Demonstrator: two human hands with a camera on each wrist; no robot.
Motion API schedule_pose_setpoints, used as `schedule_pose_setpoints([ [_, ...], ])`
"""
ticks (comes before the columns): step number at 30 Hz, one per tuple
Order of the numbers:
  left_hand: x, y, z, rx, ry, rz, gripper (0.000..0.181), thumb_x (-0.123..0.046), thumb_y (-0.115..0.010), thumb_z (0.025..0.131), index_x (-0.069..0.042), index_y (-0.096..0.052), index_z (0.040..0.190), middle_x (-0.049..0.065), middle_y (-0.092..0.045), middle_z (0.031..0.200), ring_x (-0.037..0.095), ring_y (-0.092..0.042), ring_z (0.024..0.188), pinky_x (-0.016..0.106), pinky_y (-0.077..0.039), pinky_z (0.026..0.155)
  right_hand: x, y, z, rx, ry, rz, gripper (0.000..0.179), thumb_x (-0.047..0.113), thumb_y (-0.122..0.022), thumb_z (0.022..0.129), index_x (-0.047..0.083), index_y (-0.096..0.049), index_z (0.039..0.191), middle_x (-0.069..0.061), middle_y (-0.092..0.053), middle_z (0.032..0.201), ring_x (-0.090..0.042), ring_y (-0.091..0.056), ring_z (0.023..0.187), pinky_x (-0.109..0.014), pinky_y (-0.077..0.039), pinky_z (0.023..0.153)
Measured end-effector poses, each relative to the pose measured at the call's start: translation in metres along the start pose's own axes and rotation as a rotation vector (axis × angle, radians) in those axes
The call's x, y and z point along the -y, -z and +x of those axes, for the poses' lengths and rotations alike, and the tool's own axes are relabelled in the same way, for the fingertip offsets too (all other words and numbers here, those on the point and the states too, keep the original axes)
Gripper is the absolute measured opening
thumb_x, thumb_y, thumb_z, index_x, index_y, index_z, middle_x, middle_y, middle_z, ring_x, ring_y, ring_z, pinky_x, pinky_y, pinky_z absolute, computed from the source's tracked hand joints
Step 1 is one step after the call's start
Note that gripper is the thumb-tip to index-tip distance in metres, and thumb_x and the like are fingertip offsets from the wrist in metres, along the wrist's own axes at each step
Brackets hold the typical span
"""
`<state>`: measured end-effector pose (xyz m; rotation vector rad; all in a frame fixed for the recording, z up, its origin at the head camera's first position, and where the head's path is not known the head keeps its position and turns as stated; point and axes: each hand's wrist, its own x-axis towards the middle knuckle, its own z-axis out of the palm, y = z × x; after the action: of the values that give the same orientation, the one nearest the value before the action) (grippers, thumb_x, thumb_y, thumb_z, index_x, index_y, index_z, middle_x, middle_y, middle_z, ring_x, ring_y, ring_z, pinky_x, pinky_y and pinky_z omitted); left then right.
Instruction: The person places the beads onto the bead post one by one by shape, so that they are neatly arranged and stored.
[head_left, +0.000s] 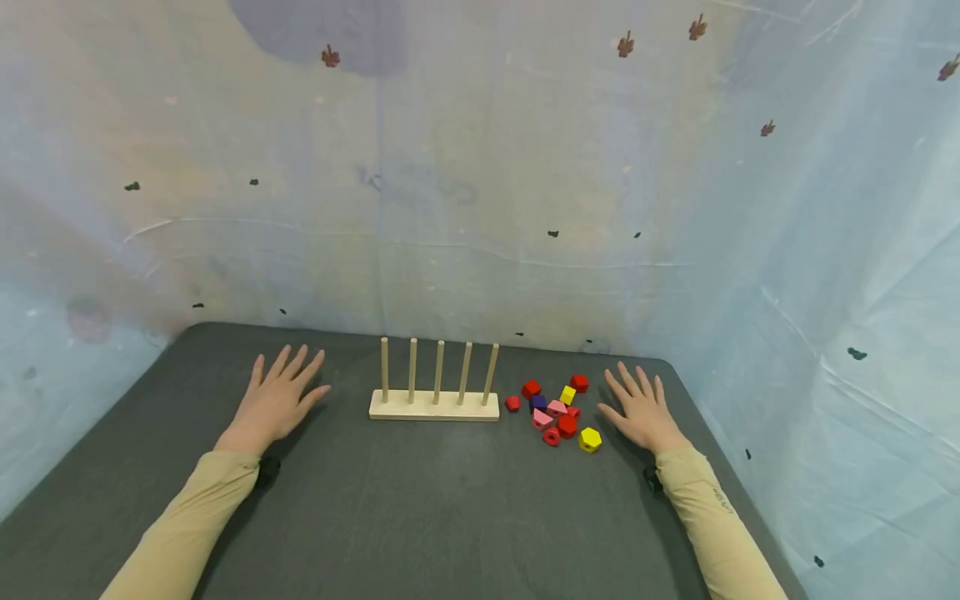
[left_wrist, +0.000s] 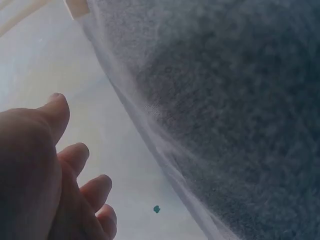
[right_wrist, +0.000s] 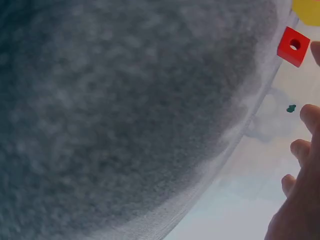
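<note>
My left hand (head_left: 273,402) is held with fingers spread, left of a pale wooden stand (head_left: 435,408) with several upright pegs (head_left: 439,371), all bare. It holds nothing. On the far side my right hand (head_left: 643,414) also has its fingers spread and holds nothing. Between the stand and that hand lies a loose group of beads: a yellow hexagonal bead (head_left: 589,440), a red bead (head_left: 567,427), a pink bead (head_left: 542,419), a dark blue bead (head_left: 538,403) and several others. In the right wrist view a red cube bead (right_wrist: 293,46) with a round hole sits near the fingertips.
The dark grey tabletop (head_left: 420,517) stretches under both arms. Behind it and at both sides hangs a pale patterned sheet (head_left: 465,183). A dark band with a small device (head_left: 652,479) is on the right wrist; another dark device (head_left: 267,472) is on the left.
</note>
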<state>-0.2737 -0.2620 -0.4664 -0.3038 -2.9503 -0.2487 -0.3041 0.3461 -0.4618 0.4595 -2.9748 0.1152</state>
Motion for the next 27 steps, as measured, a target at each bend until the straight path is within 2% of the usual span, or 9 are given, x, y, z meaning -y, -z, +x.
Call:
schedule_pose_setpoints([
  [3, 0.002, 0.003, 0.001, 0.002, -0.007, -0.045, 0.070, -0.050, -0.041, 0.100, -0.009, -0.019, 0.153, 0.026, -0.015, 0.154, 0.045, -0.002, 0.141, 0.063, 0.015, 0.106, 0.000, 0.003, 0.001, -0.008, -0.012, 0.021, 0.071, 0.044, -0.054, 0.096, 0.007, -0.029, 0.150, -0.022, -0.015, 0.155, -0.046, -0.006, 0.140, -0.064, 0.003, 0.109],
  [6, 0.004, 0.009, 0.002, 0.006, -0.017, -0.133, 0.072, -0.052, -0.036, 0.100, -0.008, -0.016, 0.154, 0.027, -0.012, 0.154, 0.046, -0.002, 0.140, 0.066, 0.010, 0.106, -0.001, 0.005, 0.005, -0.009, -0.029, 0.072, 0.071, 0.043, -0.052, 0.097, 0.004, -0.027, 0.150, -0.024, -0.015, 0.154, -0.047, -0.007, 0.139, -0.064, 0.001, 0.109],
  [9, 0.006, 0.015, 0.004, 0.015, -0.024, -0.249, 0.073, -0.054, -0.032, 0.101, -0.008, -0.012, 0.154, 0.027, -0.010, 0.154, 0.048, -0.002, 0.140, 0.068, 0.006, 0.106, -0.002, 0.009, 0.008, -0.017, -0.041, 0.172, 0.071, 0.042, -0.050, 0.098, -0.002, -0.025, 0.149, -0.029, -0.017, 0.152, -0.049, -0.010, 0.137, -0.066, -0.006, 0.108],
  [15, 0.004, 0.028, 0.004, 0.039, 0.007, -0.492, 0.073, -0.052, -0.034, 0.101, -0.009, -0.007, 0.154, 0.023, -0.003, 0.156, 0.045, 0.003, 0.141, 0.069, 0.000, 0.106, 0.000, 0.021, 0.009, -0.013, -0.070, 0.433, 0.071, 0.038, -0.050, 0.100, -0.007, -0.022, 0.147, -0.033, -0.018, 0.148, -0.052, -0.012, 0.134, -0.069, -0.016, 0.104],
  [21, 0.007, 0.037, 0.001, 0.052, 0.059, -0.651, 0.071, -0.056, -0.032, 0.100, -0.019, -0.006, 0.155, 0.022, -0.007, 0.157, 0.051, -0.014, 0.137, 0.070, -0.019, 0.102, 0.007, 0.031, 0.005, -0.019, -0.166, 0.648, 0.070, 0.042, -0.048, 0.100, -0.001, -0.023, 0.149, -0.029, -0.025, 0.147, -0.046, -0.025, 0.134, -0.062, -0.029, 0.103],
  [27, 0.007, 0.038, -0.005, 0.057, 0.059, -0.792, 0.071, -0.052, -0.033, 0.101, -0.010, -0.011, 0.154, 0.026, -0.017, 0.154, 0.049, -0.024, 0.135, 0.067, -0.027, 0.101, 0.016, 0.038, -0.003, -0.068, -0.237, 0.861, 0.061, 0.036, -0.044, 0.102, 0.000, -0.024, 0.148, -0.027, -0.035, 0.144, -0.042, -0.036, 0.130, -0.057, -0.037, 0.101],
])
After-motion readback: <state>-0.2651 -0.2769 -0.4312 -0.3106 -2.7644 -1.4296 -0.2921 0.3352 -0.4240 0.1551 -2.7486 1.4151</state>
